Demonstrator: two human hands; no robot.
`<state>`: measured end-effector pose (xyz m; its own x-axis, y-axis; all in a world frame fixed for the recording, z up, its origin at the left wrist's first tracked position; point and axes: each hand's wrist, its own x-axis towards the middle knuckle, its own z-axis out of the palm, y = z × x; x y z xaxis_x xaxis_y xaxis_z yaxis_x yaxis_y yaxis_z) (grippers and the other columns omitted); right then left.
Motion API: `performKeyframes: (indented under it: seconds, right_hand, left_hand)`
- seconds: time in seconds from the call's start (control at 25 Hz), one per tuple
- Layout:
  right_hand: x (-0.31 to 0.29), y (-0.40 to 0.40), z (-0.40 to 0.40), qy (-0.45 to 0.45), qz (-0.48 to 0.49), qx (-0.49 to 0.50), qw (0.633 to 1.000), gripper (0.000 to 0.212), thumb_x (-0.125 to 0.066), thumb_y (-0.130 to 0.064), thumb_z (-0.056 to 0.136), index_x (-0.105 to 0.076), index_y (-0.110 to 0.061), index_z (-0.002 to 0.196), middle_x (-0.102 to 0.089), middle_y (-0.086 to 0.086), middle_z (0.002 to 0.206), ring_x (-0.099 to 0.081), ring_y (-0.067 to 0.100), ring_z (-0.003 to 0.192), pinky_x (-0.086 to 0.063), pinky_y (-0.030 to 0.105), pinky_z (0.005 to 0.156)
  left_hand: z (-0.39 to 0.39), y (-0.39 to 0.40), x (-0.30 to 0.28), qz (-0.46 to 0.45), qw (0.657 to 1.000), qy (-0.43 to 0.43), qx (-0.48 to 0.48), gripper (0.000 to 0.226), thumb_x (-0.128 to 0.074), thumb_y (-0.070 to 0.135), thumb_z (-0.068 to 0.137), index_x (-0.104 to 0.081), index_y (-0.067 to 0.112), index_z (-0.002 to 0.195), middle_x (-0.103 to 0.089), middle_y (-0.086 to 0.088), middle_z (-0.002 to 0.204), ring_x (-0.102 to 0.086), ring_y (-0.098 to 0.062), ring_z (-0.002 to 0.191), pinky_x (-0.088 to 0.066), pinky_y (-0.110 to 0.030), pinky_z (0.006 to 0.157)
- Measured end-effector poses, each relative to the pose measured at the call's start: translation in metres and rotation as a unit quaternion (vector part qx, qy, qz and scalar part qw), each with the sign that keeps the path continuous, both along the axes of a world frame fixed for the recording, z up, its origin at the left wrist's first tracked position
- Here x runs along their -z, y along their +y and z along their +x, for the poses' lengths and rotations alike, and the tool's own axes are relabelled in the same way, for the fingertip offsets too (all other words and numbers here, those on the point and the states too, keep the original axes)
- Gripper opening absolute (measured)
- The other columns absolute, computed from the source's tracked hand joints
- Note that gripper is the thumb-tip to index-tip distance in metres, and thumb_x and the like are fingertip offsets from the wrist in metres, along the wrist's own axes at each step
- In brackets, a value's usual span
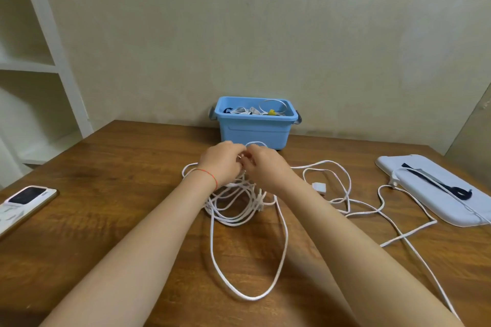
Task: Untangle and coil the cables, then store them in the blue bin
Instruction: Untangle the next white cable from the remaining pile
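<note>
Hands meet just in front of the blue bin (253,130): the left hand (221,163) and right hand (261,164) both pinch loops of the white cable (248,297) (its tangle hangs below them, trailing across the wooden surface (106,194)). Coiled cables already lie in the bin.

The fingertips of the left hand (221,160) and right hand (261,164) are hidden behind the knuckles, so their exact grip on the white cable (249,297) cannot be told. Where the cable's strands cross under the hands is hidden too. The bin (253,127) wall hides most of what lies inside; those coils are too small to count. The phone (22,203) is cut off by the left edge, the pad (435,180) by the right edge.
</note>
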<state>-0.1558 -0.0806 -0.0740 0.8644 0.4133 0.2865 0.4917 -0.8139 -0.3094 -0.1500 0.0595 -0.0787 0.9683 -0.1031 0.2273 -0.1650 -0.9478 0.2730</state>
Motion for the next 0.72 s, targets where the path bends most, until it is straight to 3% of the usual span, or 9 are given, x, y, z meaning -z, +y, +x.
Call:
performKeyframes:
  seconds: [0.12, 0.24, 0.32, 0.4, 0.48, 0.52, 0.64, 0.72]
  right_hand:
    - [0.001, -0.007, 0.007, 0.055, -0.005, 0.032, 0.998, 0.019, -0.057, -0.031, 0.098, -0.061, -0.016, 0.087, -0.064, 0.001, 0.084, -0.057, 0.016, 0.073, -0.035, 0.025, 0.056]
    - [0.002, -0.011, 0.006, 0.096, 0.004, 0.015, 0.995, 0.024, -0.064, -0.036, 0.093, -0.073, -0.015, 0.087, -0.069, -0.001, 0.081, -0.059, 0.012, 0.071, -0.039, 0.024, 0.057]
    - [-0.001, -0.019, 0.009, 0.084, 0.122, 0.032, 0.988, 0.019, -0.062, -0.031, 0.095, -0.071, -0.019, 0.084, -0.065, -0.005, 0.076, -0.056, 0.009, 0.069, -0.038, 0.026, 0.06]
    - [-0.014, -0.046, 0.019, 0.011, 0.325, 0.132, 0.936, 0.017, -0.06, -0.027, 0.096, -0.067, -0.024, 0.082, -0.062, -0.006, 0.074, -0.054, 0.011, 0.068, -0.038, 0.026, 0.062]
    - [-0.023, -0.084, 0.03, -0.069, 0.433, 0.232, 0.868, 0.018, -0.058, -0.026, 0.095, -0.068, -0.021, 0.081, -0.063, -0.005, 0.073, -0.055, 0.016, 0.072, -0.038, 0.028, 0.067]
    - [-0.025, -0.093, 0.03, -0.072, 0.425, 0.252, 0.866, 0.019, -0.057, -0.026, 0.095, -0.07, -0.019, 0.083, -0.063, -0.004, 0.073, -0.055, 0.016, 0.072, -0.039, 0.028, 0.067]
    - [-0.021, -0.081, 0.029, 0.039, 0.307, 0.215, 0.926, 0.02, -0.058, -0.024, 0.094, -0.074, -0.015, 0.087, -0.061, -0.003, 0.067, -0.052, 0.014, 0.064, -0.042, 0.029, 0.063]
    - [-0.016, -0.068, 0.029, 0.123, 0.143, 0.219, 0.957, 0.018, -0.055, -0.018, 0.095, -0.068, -0.01, 0.085, -0.061, 0.003, 0.073, -0.056, 0.02, 0.068, -0.047, 0.031, 0.064]
  left_hand:
    - [0.002, 0.016, 0.003, 0.078, 0.988, 0.131, 0.014, 0.073, -0.069, 0.044, 0.085, -0.037, 0.033, 0.149, -0.043, -0.005, 0.15, -0.046, -0.028, 0.134, -0.04, -0.046, 0.109]
    - [-0.003, 0.023, 0.012, 0.032, 0.982, 0.186, -0.013, 0.122, -0.085, 0.045, 0.069, -0.001, 0.042, 0.156, 0.01, -0.005, 0.166, -0.011, -0.035, 0.152, -0.016, -0.061, 0.119]
    - [0.0, 0.026, 0.014, -0.009, 0.99, 0.138, -0.02, 0.137, -0.09, 0.051, 0.059, 0.011, 0.049, 0.153, 0.027, -0.001, 0.163, 0.001, -0.038, 0.152, -0.014, -0.065, 0.117]
    - [0.002, 0.041, 0.013, -0.116, 0.987, 0.075, -0.079, 0.143, -0.09, 0.06, 0.051, 0.01, 0.049, 0.153, 0.024, 0.0, 0.163, 0.001, -0.039, 0.152, -0.017, -0.067, 0.116]
    - [0.006, 0.065, 0.013, -0.246, 0.952, 0.04, -0.18, 0.14, -0.089, 0.061, 0.053, 0.003, 0.039, 0.156, 0.015, -0.005, 0.165, -0.006, -0.038, 0.152, -0.022, -0.061, 0.118]
    - [0.008, 0.073, 0.014, -0.256, 0.943, 0.039, -0.208, 0.133, -0.087, 0.059, 0.06, -0.001, 0.032, 0.158, 0.01, -0.008, 0.166, -0.009, -0.036, 0.152, -0.023, -0.055, 0.119]
    - [0.014, 0.066, 0.008, -0.156, 0.968, 0.08, -0.179, 0.093, -0.071, 0.051, 0.084, -0.021, 0.022, 0.157, -0.007, -0.009, 0.166, -0.021, -0.035, 0.149, -0.028, -0.044, 0.116]
    - [0.013, 0.049, -0.002, -0.05, 0.986, 0.076, -0.14, 0.065, -0.058, 0.048, 0.093, -0.04, 0.026, 0.15, -0.032, -0.007, 0.157, -0.041, -0.031, 0.137, -0.041, -0.042, 0.105]
